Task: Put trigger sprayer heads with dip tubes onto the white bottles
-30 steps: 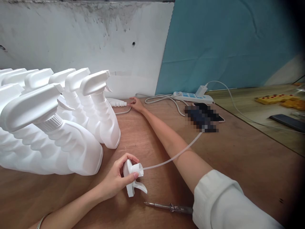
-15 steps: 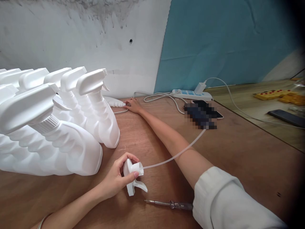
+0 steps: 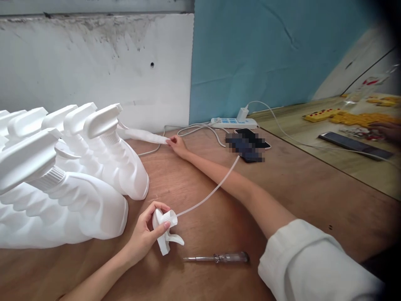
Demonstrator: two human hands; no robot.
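Note:
In the lower middle, my left hand [image 3: 147, 234] is closed around a white trigger sprayer head [image 3: 162, 246]. Its collar faces right, and a thin translucent dip tube [image 3: 208, 195] curves up from it toward the phones. Farther back, my right hand [image 3: 178, 147] is stretched out, fingertips pinching the narrow end of a long white bottle [image 3: 142, 136]. The rest of that bottle is hidden behind several white spray bottles [image 3: 94, 205], which stand in rows at the left with their trigger heads on.
A screwdriver [image 3: 216, 258] lies near my left hand. At the back are a power strip [image 3: 219, 122] with cables and partly blurred phones [image 3: 266, 144]. On the adjoining table are another phone [image 3: 344, 143], yellow pieces [image 3: 357, 118] and another person's hand [image 3: 388, 130].
My right hand has drawn the bottle's narrow end slightly out, so more of it shows. The left hand keeps hold of the sprayer head. My view has turned to the right.

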